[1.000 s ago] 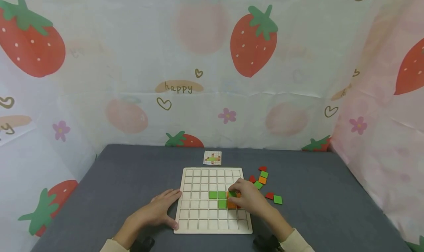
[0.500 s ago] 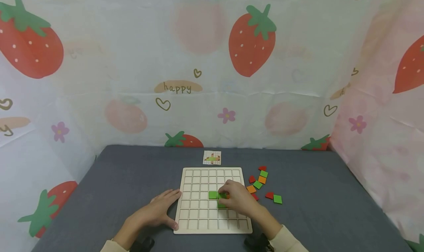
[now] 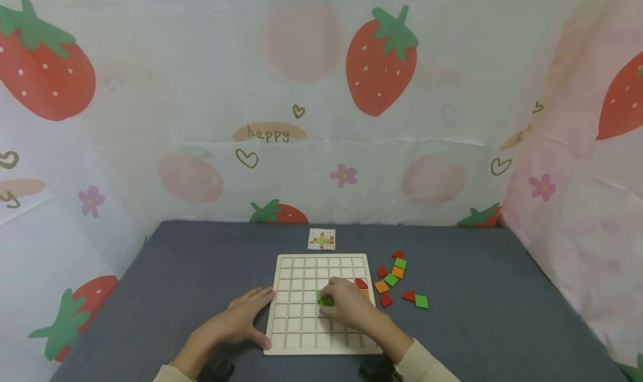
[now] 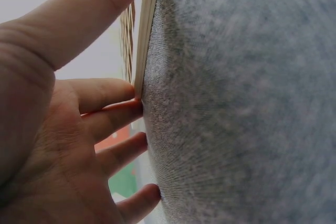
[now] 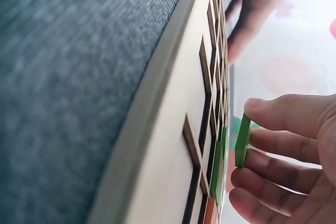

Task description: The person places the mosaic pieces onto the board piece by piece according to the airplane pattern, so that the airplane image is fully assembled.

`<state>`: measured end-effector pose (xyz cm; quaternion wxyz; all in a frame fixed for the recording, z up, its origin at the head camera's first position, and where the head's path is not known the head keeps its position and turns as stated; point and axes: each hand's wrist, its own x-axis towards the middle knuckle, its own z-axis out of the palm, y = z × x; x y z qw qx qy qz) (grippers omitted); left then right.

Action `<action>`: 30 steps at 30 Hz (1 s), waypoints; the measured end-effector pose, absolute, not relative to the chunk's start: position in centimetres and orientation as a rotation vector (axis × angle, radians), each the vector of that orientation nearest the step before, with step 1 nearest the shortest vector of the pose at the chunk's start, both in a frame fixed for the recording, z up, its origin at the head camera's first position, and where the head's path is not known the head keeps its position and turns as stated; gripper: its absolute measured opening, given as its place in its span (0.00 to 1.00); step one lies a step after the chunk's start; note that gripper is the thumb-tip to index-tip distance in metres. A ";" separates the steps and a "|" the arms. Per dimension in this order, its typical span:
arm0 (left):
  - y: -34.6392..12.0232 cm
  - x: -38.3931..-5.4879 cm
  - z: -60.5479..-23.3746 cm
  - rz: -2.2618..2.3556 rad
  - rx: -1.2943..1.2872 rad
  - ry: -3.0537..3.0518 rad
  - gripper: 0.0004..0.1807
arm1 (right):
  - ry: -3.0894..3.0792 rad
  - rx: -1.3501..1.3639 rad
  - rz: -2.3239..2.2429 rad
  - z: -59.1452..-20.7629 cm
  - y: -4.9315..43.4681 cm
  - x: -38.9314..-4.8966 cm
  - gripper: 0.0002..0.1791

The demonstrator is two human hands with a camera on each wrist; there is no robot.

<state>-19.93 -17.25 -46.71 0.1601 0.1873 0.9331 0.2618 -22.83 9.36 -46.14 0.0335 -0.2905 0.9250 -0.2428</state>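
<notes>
A pale wooden grid board [image 3: 296,340] lies on the dark grey table. My right hand [image 3: 351,304] pinches a green square tile [image 5: 242,142] between thumb and fingertips, just above the board's middle cells in the right wrist view. One green tile edge [image 3: 318,296] shows left of the fingers. A red quarter-round piece [image 3: 360,283] and an orange tile [image 3: 365,294] sit in cells beyond the hand, which hides other cells. My left hand [image 3: 240,318] rests at the board's left edge, fingers extended, thumb near its front corner; in the left wrist view the fingertips touch edge and cloth.
Right of the board lie several loose pieces, among them an orange tile [image 3: 382,287], a red piece [image 3: 409,296] and a green tile [image 3: 421,302]. Behind the board is a small picture card [image 3: 321,247]. A strawberry-print curtain [image 3: 201,91] surrounds the table.
My right hand has moved left across the board with the green tile. The red piece and orange tile on the board's right side are now uncovered. The left hand stays put.
</notes>
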 end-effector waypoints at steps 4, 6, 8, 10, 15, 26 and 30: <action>-17.2 -20.0 -46.7 0.742 0.521 2.665 0.59 | 2.849 -0.905 -0.704 -46.2 9.0 -22.8 0.09; -17.2 -20.0 -46.8 0.739 0.510 2.668 0.59 | 2.859 -0.912 -0.668 -46.2 8.8 -22.8 0.09; -17.2 -20.0 -46.8 0.742 0.502 2.672 0.59 | 2.871 -0.914 -0.641 -46.2 8.7 -22.8 0.09; -17.2 -20.0 -46.9 0.743 0.496 2.673 0.59 | 2.881 -0.914 -0.620 -46.3 8.6 -22.8 0.09; -17.2 -20.0 -46.9 0.739 0.502 2.670 0.59 | 2.909 -0.918 -0.575 -46.5 8.3 -22.8 0.08; -17.2 -20.1 -46.8 0.735 0.487 2.657 0.59 | 2.938 -0.993 -0.512 -46.8 8.2 -22.8 0.08; -17.2 -20.1 -46.9 0.732 0.486 2.656 0.59 | 2.936 -0.997 -0.501 -46.7 8.3 -22.8 0.08</action>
